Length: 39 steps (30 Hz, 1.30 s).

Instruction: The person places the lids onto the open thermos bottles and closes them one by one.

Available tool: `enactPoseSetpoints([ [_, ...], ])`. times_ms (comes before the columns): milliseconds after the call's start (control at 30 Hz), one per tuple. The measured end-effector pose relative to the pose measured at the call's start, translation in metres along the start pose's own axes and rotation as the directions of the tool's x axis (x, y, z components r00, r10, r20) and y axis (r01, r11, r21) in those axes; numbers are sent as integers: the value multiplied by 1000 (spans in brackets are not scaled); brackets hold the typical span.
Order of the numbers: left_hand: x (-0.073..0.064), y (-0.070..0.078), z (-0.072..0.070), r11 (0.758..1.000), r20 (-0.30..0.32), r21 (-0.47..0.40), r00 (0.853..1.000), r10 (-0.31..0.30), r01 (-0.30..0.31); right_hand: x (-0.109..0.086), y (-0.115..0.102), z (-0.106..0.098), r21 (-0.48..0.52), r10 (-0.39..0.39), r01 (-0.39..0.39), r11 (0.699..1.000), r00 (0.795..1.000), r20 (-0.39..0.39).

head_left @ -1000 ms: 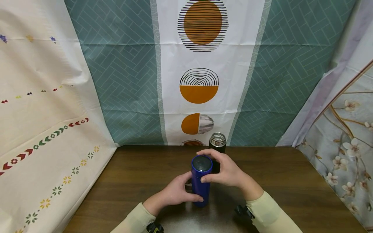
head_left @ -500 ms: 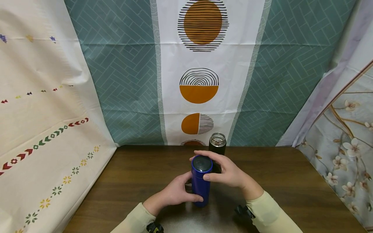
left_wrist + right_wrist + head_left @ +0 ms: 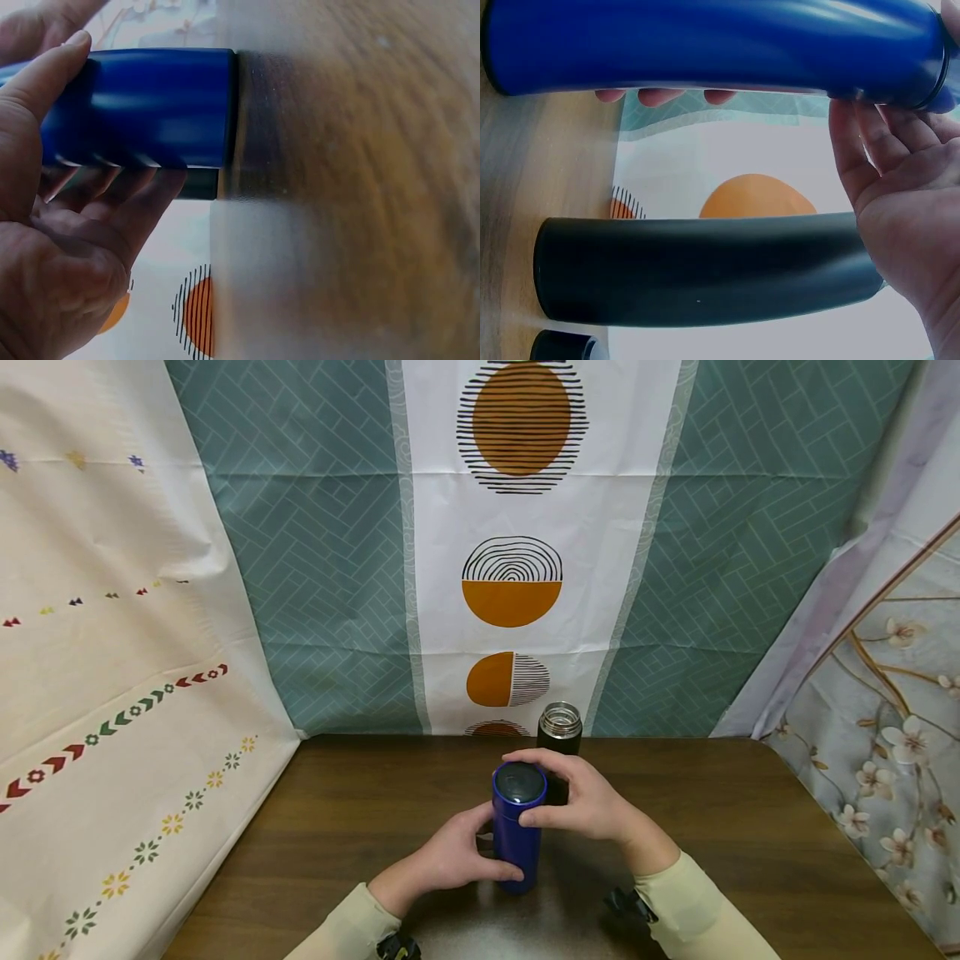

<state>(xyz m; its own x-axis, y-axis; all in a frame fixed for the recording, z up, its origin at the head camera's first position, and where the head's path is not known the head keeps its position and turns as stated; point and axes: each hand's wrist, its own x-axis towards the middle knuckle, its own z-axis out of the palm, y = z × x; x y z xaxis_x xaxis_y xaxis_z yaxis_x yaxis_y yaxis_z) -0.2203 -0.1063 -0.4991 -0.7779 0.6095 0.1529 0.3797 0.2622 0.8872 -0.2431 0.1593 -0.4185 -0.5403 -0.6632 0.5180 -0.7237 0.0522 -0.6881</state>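
Note:
A blue thermos (image 3: pixel 517 852) stands upright on the table, its lid (image 3: pixel 521 782) topped in black. My left hand (image 3: pixel 453 853) grips its lower body from the left, thumb in front and fingers behind. At the top my right hand (image 3: pixel 588 797) holds the lid, thumb on the near side and fingers curled round the far side. Just behind stands a black thermos (image 3: pixel 705 274), uncapped, with a bare steel mouth (image 3: pixel 561 718); the right arm and the blue thermos partly hide it in the head view.
A small black cylindrical piece (image 3: pixel 562 346) sits by the black thermos's base in the right wrist view. The brown wooden table (image 3: pixel 360 802) ends at a patterned cloth backdrop (image 3: pixel 337 568). Light embroidered cloth (image 3: pixel 112 735) borders the left side, floral cloth (image 3: pixel 900 777) the right.
The right hand's fingers and thumb have shifted slightly round the lid, one way and then back. Both thermoses and the left hand have stayed in place.

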Motion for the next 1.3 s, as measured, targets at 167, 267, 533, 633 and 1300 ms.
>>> enactPoseSetpoints([
  [167, 0, 0, 1, 1000, -4, -3, 1000, -5, 5, 0, -1, 1, -42, -4, 2, 999, 999, -35],
  [267, 0, 0, 1, 1000, -5, -1, 1000, -5, 5, 0, -2, 2, -56, -9, 6, 998, 999, -51],
  [533, 0, -2, 1, 1000, -6, 14, 1000, 8, -8, 1, -1, 2, -100, -33, 24, 995, 995, -93],
  [633, 0, -2, 1, 1000, -2, 18, 1000, 15, -15, 0, -1, 3, -101, -23, 13, 995, 995, -96],
  [1300, -1, -1, 0, 998, 2, 59, 1000, -5, 5, 0, 0, 4, 188, -56, 40, 981, 995, 82],
])
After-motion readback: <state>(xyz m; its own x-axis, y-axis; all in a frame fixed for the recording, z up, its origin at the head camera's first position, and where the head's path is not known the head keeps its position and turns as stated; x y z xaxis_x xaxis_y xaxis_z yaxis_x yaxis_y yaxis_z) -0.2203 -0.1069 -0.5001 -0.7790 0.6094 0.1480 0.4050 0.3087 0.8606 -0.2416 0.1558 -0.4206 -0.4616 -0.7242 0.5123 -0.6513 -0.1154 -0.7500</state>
